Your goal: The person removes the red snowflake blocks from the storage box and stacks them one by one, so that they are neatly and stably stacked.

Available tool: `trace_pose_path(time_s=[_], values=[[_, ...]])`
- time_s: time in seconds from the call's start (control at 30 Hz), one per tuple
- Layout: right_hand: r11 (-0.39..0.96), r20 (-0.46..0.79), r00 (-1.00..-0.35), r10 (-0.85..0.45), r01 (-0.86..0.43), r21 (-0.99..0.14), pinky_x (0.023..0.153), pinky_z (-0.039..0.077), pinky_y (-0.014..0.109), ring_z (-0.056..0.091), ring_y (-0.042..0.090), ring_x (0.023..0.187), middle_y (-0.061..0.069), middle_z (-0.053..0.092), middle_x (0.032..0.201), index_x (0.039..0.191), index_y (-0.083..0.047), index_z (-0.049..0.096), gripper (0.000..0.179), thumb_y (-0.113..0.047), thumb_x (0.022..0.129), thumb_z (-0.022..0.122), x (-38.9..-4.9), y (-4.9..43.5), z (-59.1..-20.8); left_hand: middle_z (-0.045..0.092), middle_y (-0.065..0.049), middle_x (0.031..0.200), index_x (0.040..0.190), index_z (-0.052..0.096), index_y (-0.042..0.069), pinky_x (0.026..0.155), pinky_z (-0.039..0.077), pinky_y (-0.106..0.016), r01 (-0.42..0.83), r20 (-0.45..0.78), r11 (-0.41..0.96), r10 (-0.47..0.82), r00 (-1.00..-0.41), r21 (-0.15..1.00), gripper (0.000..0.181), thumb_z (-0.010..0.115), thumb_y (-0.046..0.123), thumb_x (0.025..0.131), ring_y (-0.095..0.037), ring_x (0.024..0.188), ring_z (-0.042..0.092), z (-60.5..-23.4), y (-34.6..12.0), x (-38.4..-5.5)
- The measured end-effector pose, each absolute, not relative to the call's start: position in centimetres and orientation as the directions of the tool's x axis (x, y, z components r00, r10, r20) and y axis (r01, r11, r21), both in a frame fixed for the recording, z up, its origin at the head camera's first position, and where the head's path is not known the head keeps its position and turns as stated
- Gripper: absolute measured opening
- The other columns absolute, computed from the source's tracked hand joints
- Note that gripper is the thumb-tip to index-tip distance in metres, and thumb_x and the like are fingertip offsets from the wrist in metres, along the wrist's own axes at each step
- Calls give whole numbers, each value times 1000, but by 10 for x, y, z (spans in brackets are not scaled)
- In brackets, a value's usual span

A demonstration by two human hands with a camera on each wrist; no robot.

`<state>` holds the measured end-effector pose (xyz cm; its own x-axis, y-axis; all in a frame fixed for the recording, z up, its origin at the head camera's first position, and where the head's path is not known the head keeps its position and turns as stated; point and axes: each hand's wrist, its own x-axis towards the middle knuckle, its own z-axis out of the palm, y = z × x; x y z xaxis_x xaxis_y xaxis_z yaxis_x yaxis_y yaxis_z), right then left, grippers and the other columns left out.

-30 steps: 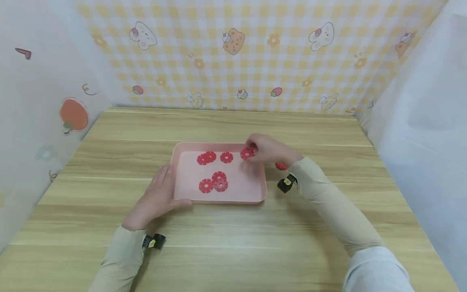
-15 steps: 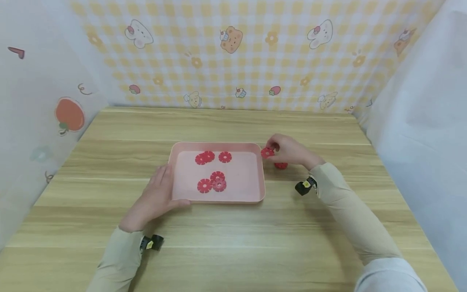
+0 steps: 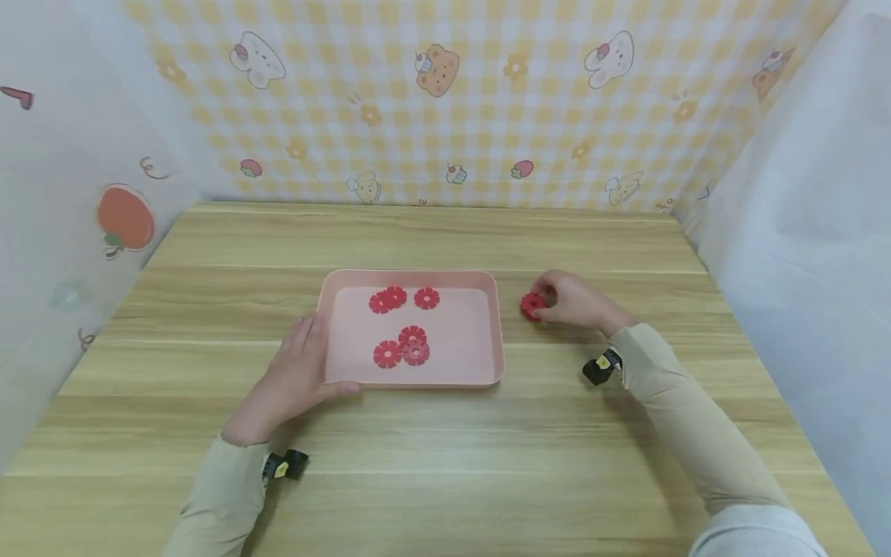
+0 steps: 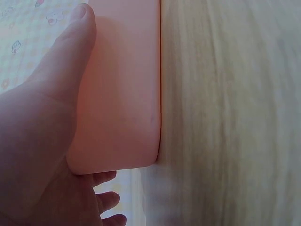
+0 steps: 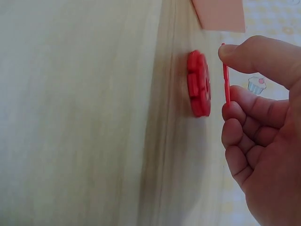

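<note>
Beneath the right hand [image 3: 576,300], a short stack of red notched discs [image 5: 199,84] lies on the surface [image 3: 418,464]; that hand pinches one more thin disc [image 5: 226,77] by opposite edges. It should handle light and stiff, perhaps slippery, best held at the notched rim. Leftward, the left hand [image 3: 288,379] rests, fingers extended, against a pink tray [image 3: 462,340].
</note>
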<state>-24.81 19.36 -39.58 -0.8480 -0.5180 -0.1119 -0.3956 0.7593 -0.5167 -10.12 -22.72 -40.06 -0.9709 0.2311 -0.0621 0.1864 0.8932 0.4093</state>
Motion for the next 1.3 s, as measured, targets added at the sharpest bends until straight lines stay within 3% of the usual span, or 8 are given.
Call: trace_pose_path(time_s=[0.37,0.63,0.93,1.3], values=[[754,-130,-847,-516,-377,-538,76,47,33,56,21,84,10,62,94,103,1,61,32,-14,78,76,-247,197,-402,19,-33,149,146,9,-14,113,19,-61,211,-43,888,250,-967,409,124,81,51,68,-47,137,19,-401,-228,-103],[755,-112,-856,-504,-374,-539,84,49,40,57,25,92,13,61,101,106,1,61,35,-16,79,76,-247,199,-401,19,-33,149,146,9,-14,114,18,-61,214,-41,888,252,-967,408,124,80,52,69,-47,137,19,-400,-228,-103],[753,-104,-859,-501,-374,-541,85,47,41,56,26,94,14,62,104,108,0,61,35,-17,81,74,-250,186,-386,20,-34,149,146,10,-15,114,18,-61,217,-32,886,251,-967,409,124,80,51,69,-47,137,19,-399,-228,-101],[705,-67,-797,-601,-488,-515,83,47,37,54,24,91,11,62,100,108,-1,63,30,-18,85,69,-255,144,-358,19,-31,150,147,9,-12,113,21,-62,205,-35,887,240,-970,413,125,80,54,68,-46,137,20,-401,-228,-101]])
